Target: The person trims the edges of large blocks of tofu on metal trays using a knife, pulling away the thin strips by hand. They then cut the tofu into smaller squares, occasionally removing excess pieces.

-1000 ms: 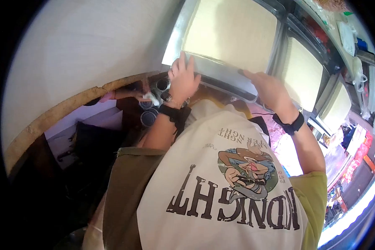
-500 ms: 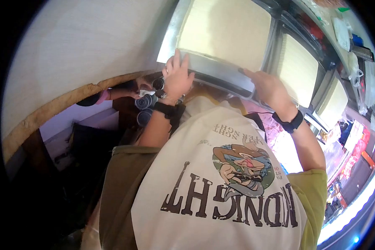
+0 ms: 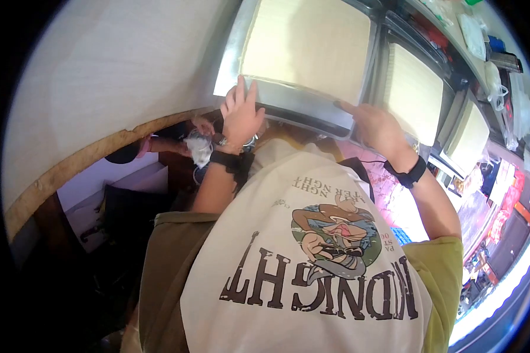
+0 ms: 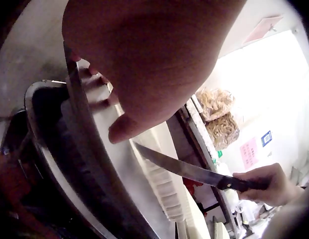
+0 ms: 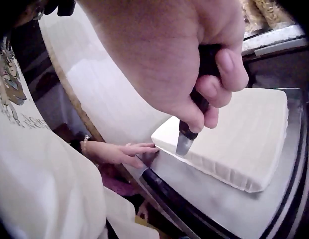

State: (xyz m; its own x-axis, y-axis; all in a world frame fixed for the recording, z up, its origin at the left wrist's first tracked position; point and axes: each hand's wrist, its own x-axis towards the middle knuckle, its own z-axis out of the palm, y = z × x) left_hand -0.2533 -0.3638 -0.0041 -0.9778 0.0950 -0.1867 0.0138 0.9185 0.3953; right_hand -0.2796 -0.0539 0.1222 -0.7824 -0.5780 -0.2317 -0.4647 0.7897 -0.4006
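A thick pale slab that looks like tofu [image 3: 306,44] lies on a metal tray [image 3: 277,94], its cut side toward the person. The left hand [image 3: 241,117] rests with straight fingers at the slab's near left corner; in the left wrist view its thumb is close to the knife's tip. The right hand [image 3: 377,126] grips the black handle of a knife [image 4: 189,172] at the tray's near right side. In the right wrist view, the fingers wrap the handle and the short visible part of the blade stands against the slab's near edge.
More pale slabs [image 3: 415,91] stand on trays to the right. A white board with a wooden edge [image 3: 100,144] borders the left. Below it another person's arm [image 3: 165,145] reaches toward a white wad [image 3: 199,148]. Bags of strips [image 4: 224,130] sit on a shelf.
The head view has shifted, so tray and slab appear farther left. Both hands keep about the same places on the tray. The white wad by the other person's hand shows larger, covering the cups.
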